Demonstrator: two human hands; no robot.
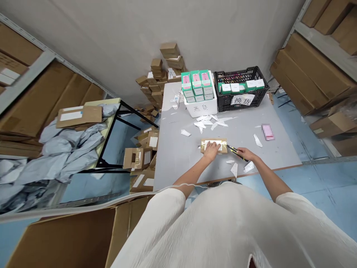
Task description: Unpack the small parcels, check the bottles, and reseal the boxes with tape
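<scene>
A small brown cardboard box (224, 147) with a white label and tape lies on the grey table (173, 156). My left hand (212, 150) rests flat on its top, fingers spread over the label. In my right hand (245, 153) is a black and yellow utility knife (237, 152), its tip at the right end of the box. Torn white paper scraps (234, 169) lie just below the knife, and more paper pieces (206, 122) are heaped beyond the box.
A white bin (200, 108) of green and pink boxes and a black crate (241, 102) stand at the table's back. A pink item (268, 132) lies right. Cardboard boxes (145, 158) crowd the floor at left; a large open carton (69, 238) is near me.
</scene>
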